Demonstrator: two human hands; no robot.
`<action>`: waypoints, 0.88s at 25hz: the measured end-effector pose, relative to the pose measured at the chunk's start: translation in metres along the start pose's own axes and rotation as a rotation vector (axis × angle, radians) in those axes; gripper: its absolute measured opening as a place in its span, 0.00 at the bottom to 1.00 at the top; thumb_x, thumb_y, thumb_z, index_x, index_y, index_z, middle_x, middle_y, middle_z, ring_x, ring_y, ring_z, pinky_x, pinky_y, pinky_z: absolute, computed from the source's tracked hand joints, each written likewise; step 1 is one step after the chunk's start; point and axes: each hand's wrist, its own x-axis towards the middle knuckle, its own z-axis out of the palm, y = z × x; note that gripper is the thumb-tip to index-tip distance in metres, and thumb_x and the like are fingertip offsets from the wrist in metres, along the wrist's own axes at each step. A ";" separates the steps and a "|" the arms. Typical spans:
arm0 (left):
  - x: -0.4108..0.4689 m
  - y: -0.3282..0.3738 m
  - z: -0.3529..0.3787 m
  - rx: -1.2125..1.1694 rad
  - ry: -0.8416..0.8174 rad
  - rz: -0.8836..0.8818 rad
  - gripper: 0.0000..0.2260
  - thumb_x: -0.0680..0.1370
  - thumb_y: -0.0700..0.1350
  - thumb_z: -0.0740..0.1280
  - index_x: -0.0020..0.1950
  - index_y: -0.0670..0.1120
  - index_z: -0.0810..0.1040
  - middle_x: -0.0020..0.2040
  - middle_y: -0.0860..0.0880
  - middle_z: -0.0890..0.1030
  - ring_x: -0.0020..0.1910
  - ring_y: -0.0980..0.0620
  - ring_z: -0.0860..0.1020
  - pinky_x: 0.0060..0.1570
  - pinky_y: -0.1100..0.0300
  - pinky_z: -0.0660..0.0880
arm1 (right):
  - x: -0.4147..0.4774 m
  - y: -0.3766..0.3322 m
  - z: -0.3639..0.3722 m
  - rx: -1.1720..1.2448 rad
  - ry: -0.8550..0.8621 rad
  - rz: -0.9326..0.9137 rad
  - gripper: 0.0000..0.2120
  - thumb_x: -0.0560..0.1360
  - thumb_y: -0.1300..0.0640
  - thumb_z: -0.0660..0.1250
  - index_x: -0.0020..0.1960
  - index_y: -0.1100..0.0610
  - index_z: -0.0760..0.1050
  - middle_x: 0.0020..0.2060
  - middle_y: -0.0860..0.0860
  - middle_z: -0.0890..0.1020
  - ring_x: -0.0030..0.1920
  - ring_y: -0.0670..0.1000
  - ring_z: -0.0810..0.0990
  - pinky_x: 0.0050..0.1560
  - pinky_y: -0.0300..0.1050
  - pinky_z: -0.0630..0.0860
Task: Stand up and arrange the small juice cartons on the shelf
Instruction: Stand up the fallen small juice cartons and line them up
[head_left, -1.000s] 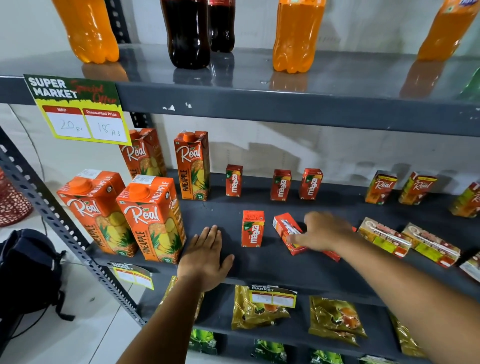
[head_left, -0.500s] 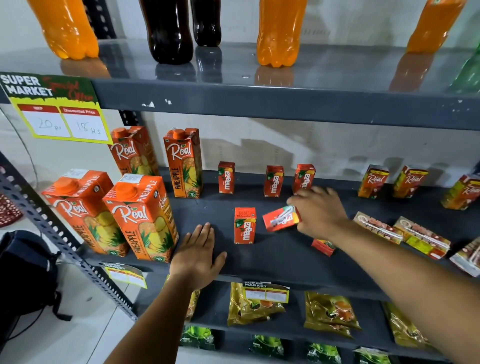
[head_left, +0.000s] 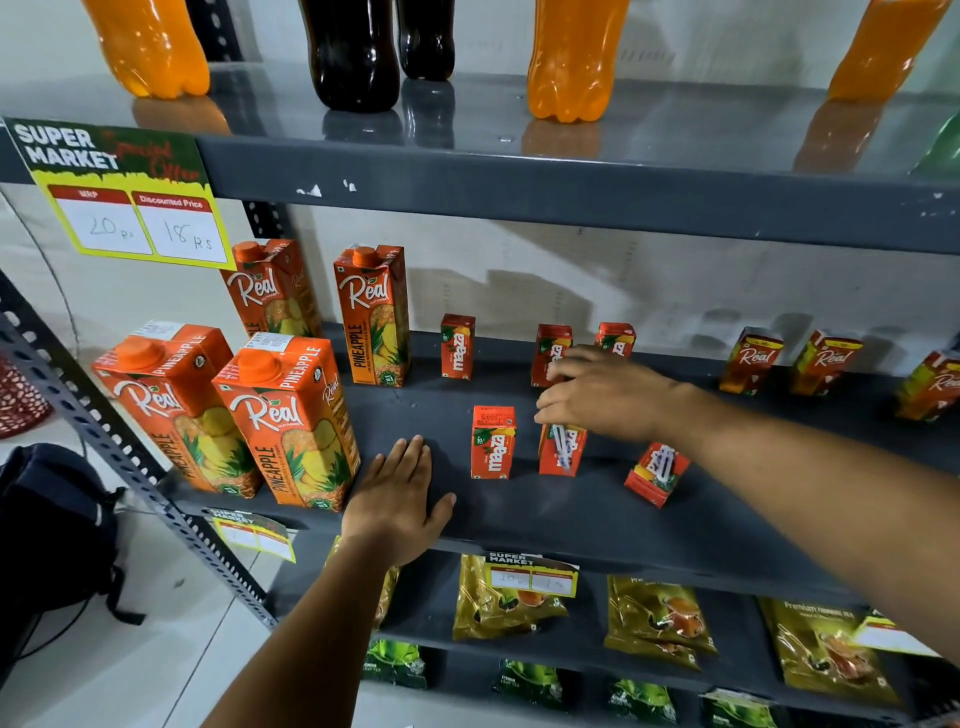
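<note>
A dark grey metal shelf unit (head_left: 571, 519) fills the view, with three levels showing. On the top level stand big orange soda bottles (head_left: 574, 57) and dark cola bottles (head_left: 353, 52). A yellow price sign (head_left: 124, 197) hangs from that level's front edge at the left.

On the middle level, four tall pineapple juice cartons (head_left: 291, 421) stand at the left, two in front and two behind. Along the back wall stand three small red mango cartons (head_left: 457, 347), then further right three small Real cartons (head_left: 750, 359). In the front row one small mango carton (head_left: 492, 442) stands upright; just beside it to the right a second one (head_left: 562, 450) stands upright with its straw side facing out. A third (head_left: 657, 474) lies tipped over, a little apart to the right.

The lowest level holds golden tea pouches (head_left: 657, 621).

The left hand (head_left: 397, 499) lies flat, palm down, fingers together, on the shelf's front edge, holding nothing. The right hand (head_left: 602, 397) reaches in from the right, palm down, fingertips curled over the top of the second front carton and touching it; whether it grips is unclear. It partly hides two back-row cartons.
</note>
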 end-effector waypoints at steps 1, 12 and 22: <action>0.000 0.000 0.000 -0.002 -0.001 0.002 0.39 0.74 0.68 0.38 0.78 0.45 0.46 0.80 0.48 0.46 0.78 0.50 0.43 0.72 0.54 0.39 | 0.000 0.000 -0.001 0.031 -0.018 0.035 0.22 0.70 0.58 0.72 0.63 0.47 0.75 0.57 0.46 0.82 0.61 0.56 0.73 0.63 0.55 0.67; 0.000 0.000 0.000 -0.002 0.002 0.005 0.39 0.74 0.67 0.38 0.78 0.45 0.46 0.80 0.48 0.46 0.78 0.50 0.44 0.72 0.54 0.39 | 0.014 -0.020 -0.010 0.418 -0.364 0.799 0.29 0.71 0.28 0.53 0.42 0.54 0.74 0.33 0.50 0.75 0.33 0.51 0.72 0.32 0.45 0.64; 0.000 -0.001 0.001 -0.009 0.022 0.009 0.37 0.76 0.66 0.43 0.78 0.44 0.47 0.80 0.47 0.49 0.78 0.49 0.46 0.74 0.53 0.43 | -0.076 -0.019 0.035 0.907 0.005 1.372 0.38 0.66 0.30 0.64 0.64 0.56 0.69 0.62 0.58 0.77 0.59 0.60 0.77 0.49 0.50 0.74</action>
